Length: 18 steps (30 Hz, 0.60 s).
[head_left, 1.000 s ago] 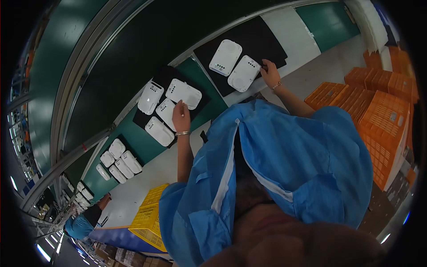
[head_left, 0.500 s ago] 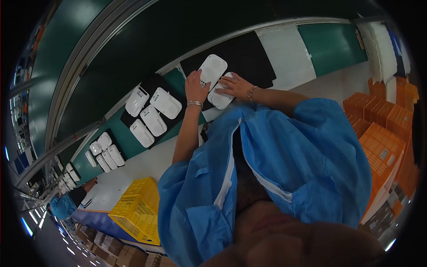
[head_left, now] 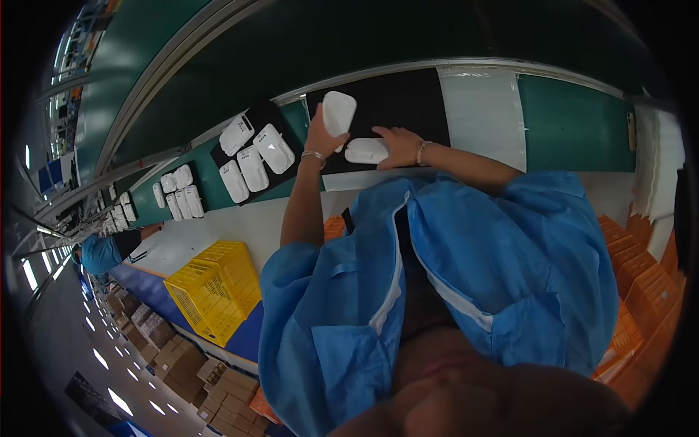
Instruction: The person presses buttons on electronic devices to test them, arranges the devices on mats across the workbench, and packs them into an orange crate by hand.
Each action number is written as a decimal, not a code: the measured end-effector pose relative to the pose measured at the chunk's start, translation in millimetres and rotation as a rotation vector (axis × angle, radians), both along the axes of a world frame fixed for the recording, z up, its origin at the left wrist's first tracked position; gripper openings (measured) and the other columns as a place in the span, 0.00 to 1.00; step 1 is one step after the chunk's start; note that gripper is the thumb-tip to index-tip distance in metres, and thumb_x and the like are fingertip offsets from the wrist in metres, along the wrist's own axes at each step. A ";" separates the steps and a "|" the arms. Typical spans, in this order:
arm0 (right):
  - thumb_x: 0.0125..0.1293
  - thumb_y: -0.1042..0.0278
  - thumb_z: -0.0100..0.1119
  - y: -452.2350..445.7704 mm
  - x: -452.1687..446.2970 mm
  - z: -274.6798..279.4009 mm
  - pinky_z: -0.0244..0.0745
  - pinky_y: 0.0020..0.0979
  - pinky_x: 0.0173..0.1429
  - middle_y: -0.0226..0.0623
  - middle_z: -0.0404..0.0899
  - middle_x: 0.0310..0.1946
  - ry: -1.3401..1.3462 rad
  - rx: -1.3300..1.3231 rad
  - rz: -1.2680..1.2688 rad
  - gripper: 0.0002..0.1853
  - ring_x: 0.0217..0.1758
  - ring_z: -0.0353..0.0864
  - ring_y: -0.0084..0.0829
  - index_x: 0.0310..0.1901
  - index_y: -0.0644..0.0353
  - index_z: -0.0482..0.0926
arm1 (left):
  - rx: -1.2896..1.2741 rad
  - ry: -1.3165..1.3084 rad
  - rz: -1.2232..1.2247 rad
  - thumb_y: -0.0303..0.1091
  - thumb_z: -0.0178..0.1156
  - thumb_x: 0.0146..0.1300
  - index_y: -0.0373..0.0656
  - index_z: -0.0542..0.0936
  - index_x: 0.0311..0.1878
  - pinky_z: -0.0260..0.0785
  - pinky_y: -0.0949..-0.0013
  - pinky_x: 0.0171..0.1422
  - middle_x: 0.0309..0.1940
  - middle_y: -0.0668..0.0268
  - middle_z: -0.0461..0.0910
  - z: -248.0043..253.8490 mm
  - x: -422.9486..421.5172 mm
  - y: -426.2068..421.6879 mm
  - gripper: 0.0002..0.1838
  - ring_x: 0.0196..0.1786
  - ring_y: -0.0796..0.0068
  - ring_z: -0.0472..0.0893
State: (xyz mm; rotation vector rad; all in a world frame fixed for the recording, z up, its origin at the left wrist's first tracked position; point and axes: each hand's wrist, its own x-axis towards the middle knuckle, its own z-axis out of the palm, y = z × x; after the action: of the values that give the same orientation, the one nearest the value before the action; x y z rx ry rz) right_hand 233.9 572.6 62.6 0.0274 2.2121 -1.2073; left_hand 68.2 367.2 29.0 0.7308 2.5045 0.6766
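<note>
My left hand [head_left: 318,137] is closed around the edge of a white rounded plastic device [head_left: 339,113], which is tilted up over the black mat [head_left: 408,98]. A second white device [head_left: 365,151] lies on the mat's near part. My right hand [head_left: 399,148] grips its right end, one finger extended above it. What lies under both palms is hidden. Several similar white devices [head_left: 253,169], some with small dark marks, rest on another dark mat to the left.
Farther left, more white devices [head_left: 179,193] lie along the green bench. A yellow crate [head_left: 211,288] stands at lower left, orange crates [head_left: 637,277] at right. Cardboard boxes [head_left: 175,360] are stacked below. Another person in blue [head_left: 102,253] works at far left.
My left hand has tilted its device up from the mat. The device by my right hand has turned more sideways, and that hand has shifted to its right end. The view has turned slightly.
</note>
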 end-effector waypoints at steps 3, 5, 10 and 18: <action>0.56 0.40 0.65 36.9 14.2 -22.9 0.66 0.39 0.67 0.47 0.68 0.62 -0.393 -0.751 -0.422 0.51 0.64 0.70 0.40 0.74 0.54 0.50 | 0.664 -0.983 0.560 0.46 0.60 0.61 0.40 0.56 0.72 0.67 0.44 0.64 0.65 0.51 0.67 27.6 19.7 -24.6 0.40 0.65 0.52 0.71; 0.62 0.41 0.61 48.4 21.1 -37.8 0.68 0.38 0.67 0.40 0.69 0.62 -0.475 -1.111 -0.589 0.42 0.62 0.73 0.36 0.72 0.52 0.56 | 1.052 -1.347 0.591 0.57 0.43 0.68 0.45 0.58 0.73 0.65 0.39 0.64 0.68 0.50 0.64 45.0 32.2 -45.2 0.37 0.68 0.53 0.68; 0.61 0.43 0.63 54.6 14.2 -45.0 0.65 0.48 0.70 0.38 0.70 0.62 -0.474 -1.553 -0.741 0.37 0.66 0.69 0.38 0.68 0.48 0.63 | 1.264 -1.487 0.391 0.67 0.46 0.61 0.48 0.55 0.75 0.63 0.40 0.66 0.72 0.51 0.57 53.1 50.6 -57.0 0.45 0.72 0.53 0.63; 0.54 0.40 0.68 59.3 -2.4 -42.6 0.58 0.47 0.73 0.45 0.66 0.64 -0.336 -1.225 -0.766 0.49 0.68 0.66 0.45 0.72 0.51 0.55 | 0.814 -1.131 0.676 0.51 0.59 0.63 0.42 0.59 0.70 0.70 0.47 0.60 0.61 0.54 0.69 37.8 48.9 -44.8 0.38 0.63 0.56 0.72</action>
State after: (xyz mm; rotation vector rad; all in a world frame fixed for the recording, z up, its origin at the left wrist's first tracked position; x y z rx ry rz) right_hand 231.6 632.0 20.0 0.5547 0.8704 -2.5367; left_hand 117.1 322.5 66.8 -0.3240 1.3002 1.7578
